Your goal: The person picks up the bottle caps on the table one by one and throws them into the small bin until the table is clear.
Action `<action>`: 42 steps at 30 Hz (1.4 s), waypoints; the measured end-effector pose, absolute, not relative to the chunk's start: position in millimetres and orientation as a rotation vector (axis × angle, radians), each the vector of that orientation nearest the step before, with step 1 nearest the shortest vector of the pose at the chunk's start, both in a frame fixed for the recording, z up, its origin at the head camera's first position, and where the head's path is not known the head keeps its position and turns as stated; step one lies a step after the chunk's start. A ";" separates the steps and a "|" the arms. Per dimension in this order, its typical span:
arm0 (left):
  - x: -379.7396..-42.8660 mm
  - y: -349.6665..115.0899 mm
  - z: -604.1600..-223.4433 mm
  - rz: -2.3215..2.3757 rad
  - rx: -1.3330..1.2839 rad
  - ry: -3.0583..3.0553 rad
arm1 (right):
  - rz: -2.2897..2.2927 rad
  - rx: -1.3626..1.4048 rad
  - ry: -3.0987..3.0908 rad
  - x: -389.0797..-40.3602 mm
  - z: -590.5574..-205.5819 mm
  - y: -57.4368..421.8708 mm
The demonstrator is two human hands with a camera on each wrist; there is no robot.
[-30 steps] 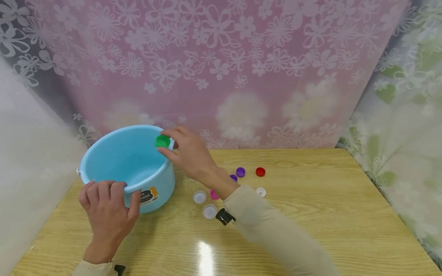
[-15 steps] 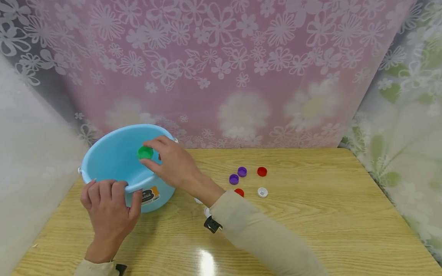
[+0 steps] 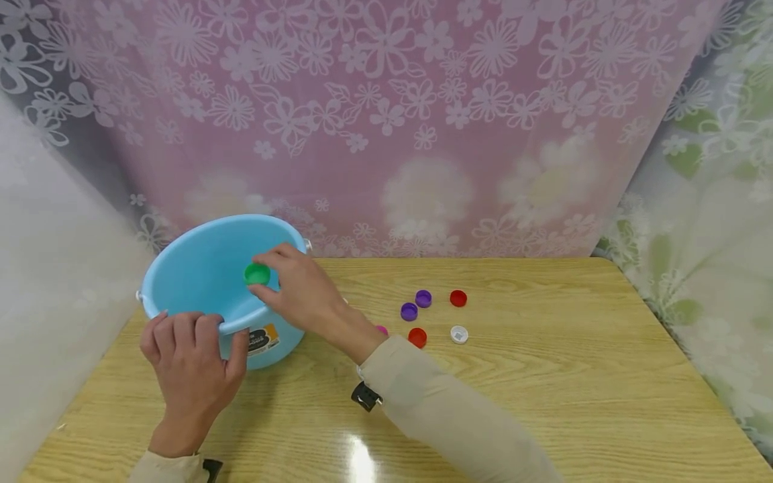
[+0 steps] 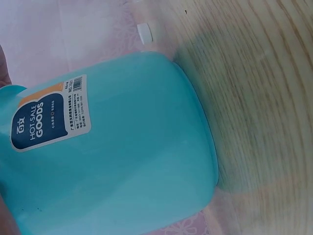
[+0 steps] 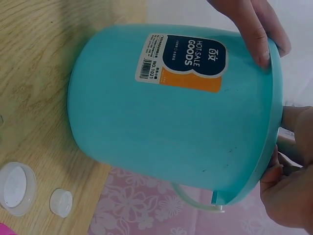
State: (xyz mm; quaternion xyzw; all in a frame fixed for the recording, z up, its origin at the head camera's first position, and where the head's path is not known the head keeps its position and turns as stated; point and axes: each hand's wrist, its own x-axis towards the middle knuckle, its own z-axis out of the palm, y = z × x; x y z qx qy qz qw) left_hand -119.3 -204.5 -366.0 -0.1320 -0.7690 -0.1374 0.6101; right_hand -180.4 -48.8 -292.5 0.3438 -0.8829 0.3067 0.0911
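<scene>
A light blue bucket point(image 3: 205, 261) stands tilted toward me at the table's left. My left hand point(image 3: 192, 362) grips its near rim, fingers over the edge and thumb on the outer wall beside the label point(image 4: 51, 115). Over the bucket's mouth, my right hand point(image 3: 302, 292) pinches a green bottle cap point(image 3: 256, 274) between thumb and fingers. The right wrist view shows that hand reaching past the rim, with the cap hidden behind the bucket wall.
On the wooden table point(image 3: 543, 376) lie two purple caps point(image 3: 409, 311), two red caps point(image 3: 458, 298) and a white cap point(image 3: 459, 335). A pink cap point(image 3: 382, 330) is partly covered by my right arm. Clear-rimmed caps point(image 5: 18, 188) show in the right wrist view.
My right hand has carried the green cap left and down from the bucket's right rim to over its opening. The left hand keeps its grip on the rim.
</scene>
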 end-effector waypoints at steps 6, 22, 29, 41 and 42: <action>-118.7 -205.5 -365.7 -0.317 -0.301 -1.778 | 0.863 1.039 -2.649 -179.1 -291.6 -50.4; -118.0 -204.4 -363.7 -0.314 -0.302 -1.757 | 0.930 1.035 -2.614 -177.0 -291.2 -48.9; -117.2 -205.6 -364.3 -0.304 -0.301 -1.759 | 1.018 1.042 -2.611 -177.2 -292.9 -47.9; -118.1 -206.9 -367.1 -0.312 -0.311 -1.799 | 1.081 1.041 -2.594 -178.8 -294.8 -42.4; -118.2 -206.9 -367.2 -0.312 -0.311 -1.801 | 1.081 1.050 -2.586 -178.9 -295.1 -41.4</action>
